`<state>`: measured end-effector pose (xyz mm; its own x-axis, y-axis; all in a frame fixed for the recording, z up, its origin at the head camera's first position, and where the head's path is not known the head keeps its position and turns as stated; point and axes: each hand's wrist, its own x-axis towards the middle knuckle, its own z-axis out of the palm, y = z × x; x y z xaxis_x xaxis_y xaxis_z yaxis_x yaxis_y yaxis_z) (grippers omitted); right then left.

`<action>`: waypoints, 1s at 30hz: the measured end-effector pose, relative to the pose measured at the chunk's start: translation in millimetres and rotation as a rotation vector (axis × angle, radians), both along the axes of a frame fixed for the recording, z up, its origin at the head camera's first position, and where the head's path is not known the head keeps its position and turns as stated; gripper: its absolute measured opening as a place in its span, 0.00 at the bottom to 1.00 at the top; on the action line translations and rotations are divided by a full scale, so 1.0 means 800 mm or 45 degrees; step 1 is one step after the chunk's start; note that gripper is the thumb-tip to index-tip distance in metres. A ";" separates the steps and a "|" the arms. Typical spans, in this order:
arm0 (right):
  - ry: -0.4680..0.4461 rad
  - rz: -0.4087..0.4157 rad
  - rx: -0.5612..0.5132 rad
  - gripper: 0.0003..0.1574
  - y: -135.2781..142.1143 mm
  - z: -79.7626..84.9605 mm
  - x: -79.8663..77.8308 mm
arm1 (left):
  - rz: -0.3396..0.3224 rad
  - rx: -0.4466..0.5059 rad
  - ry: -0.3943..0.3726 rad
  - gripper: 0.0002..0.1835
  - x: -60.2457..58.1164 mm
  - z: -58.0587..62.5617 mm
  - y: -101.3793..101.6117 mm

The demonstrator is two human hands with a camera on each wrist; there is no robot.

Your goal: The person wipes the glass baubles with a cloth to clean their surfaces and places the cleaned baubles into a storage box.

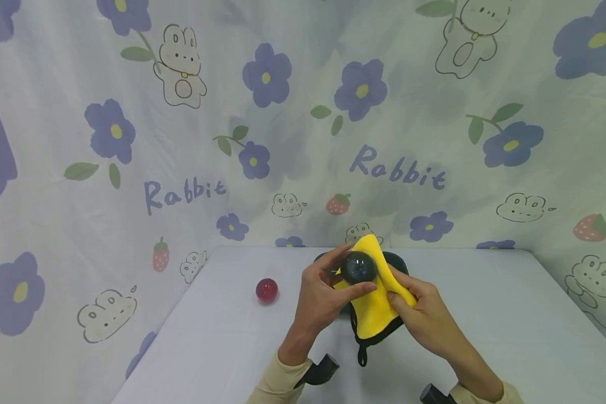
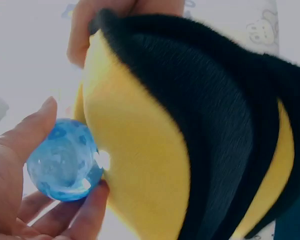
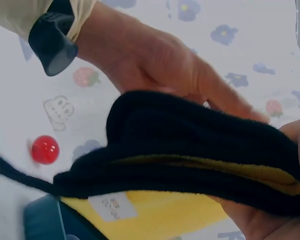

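In the head view my left hand [image 1: 318, 297] holds a glass ball [image 1: 358, 267] between thumb and fingers. It looks dark there and clear blue in the left wrist view, where the ball [image 2: 65, 160] sits right at the yellow cloth. My right hand [image 1: 429, 317] grips that folded cloth [image 1: 376, 311], yellow on one face and dark on the other, with dark edging. A small dark loop hangs from its corner. The right wrist view shows the folds of the cloth [image 3: 190, 130] covering part of my left hand, and a white label.
A red ball [image 1: 267, 290] lies on the white table [image 1: 217, 359], left of my hands. Behind the cloth, mostly hidden, stands a dark teal container [image 1: 398, 262]. A curtain printed with rabbits and flowers [image 1: 303, 129] closes off the back and sides.
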<state>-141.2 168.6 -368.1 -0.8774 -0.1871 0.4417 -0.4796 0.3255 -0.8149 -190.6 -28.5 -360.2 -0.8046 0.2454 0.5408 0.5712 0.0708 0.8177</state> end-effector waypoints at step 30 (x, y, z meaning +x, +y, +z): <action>0.420 -0.157 0.274 0.44 -0.002 0.000 0.001 | -0.105 -0.339 -0.080 0.27 0.001 -0.001 -0.004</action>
<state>-140.4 167.0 -368.1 -0.7171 -0.2082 0.6651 -0.6503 0.5432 -0.5311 -189.4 -31.7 -361.2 -0.8060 0.4380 0.3982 0.5326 0.2431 0.8107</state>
